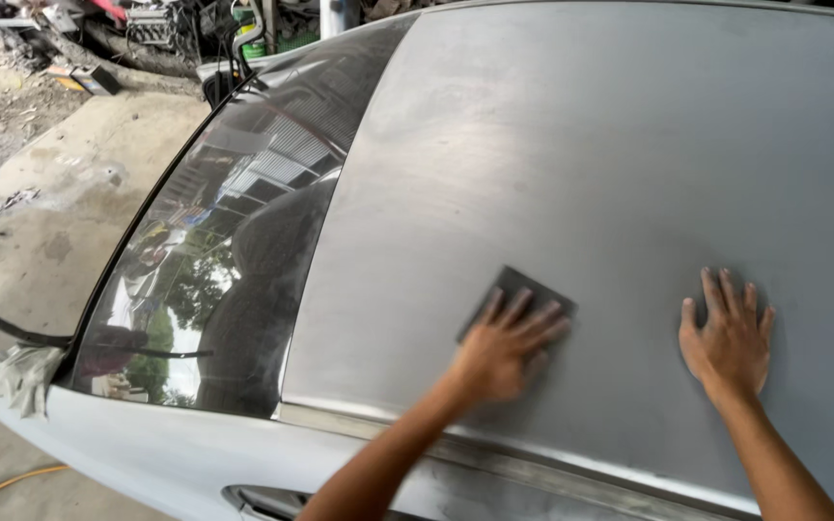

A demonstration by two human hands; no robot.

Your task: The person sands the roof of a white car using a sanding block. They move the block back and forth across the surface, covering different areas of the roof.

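Head view, looking down over a car roof (pixel 610 154), dull grey and matte, faintly streaked, filling most of the frame. Left hand (pixel 502 349) lies flat with fingers spread, pressing a dark rectangular sanding pad (pixel 514 287) against the roof; not closed around the pad, only palm and fingers bearing down on top of it, the pad's far corner showing beyond the fingertips. Hand and forearm are slightly blurred. The pad sits on the near part of the roof, a little in from the side edge and just right of the windscreen line. Right hand (pixel 729 338) is well apart from the left, open, fingers splayed, palm flat on bare roof, holding nothing. Both forearms enter from the bottom edge. Along the near edge of the roof runs a lighter strip (pixel 533 463), and below it a pale body panel (pixel 147 444) with a dark door handle (pixel 267 502) at the bottom. Left of the roof, the windscreen (pixel 234 241) is glossy and reflects trees and sheds. A crumpled light rag (pixel 23 378) rests at the glass's lower corner beside a black wiper arm (pixel 26 333). Concrete floor (pixel 41 193) beyond, a yellow cable (pixel 7 482) on it, and clutter (pixel 147 29) at top left.
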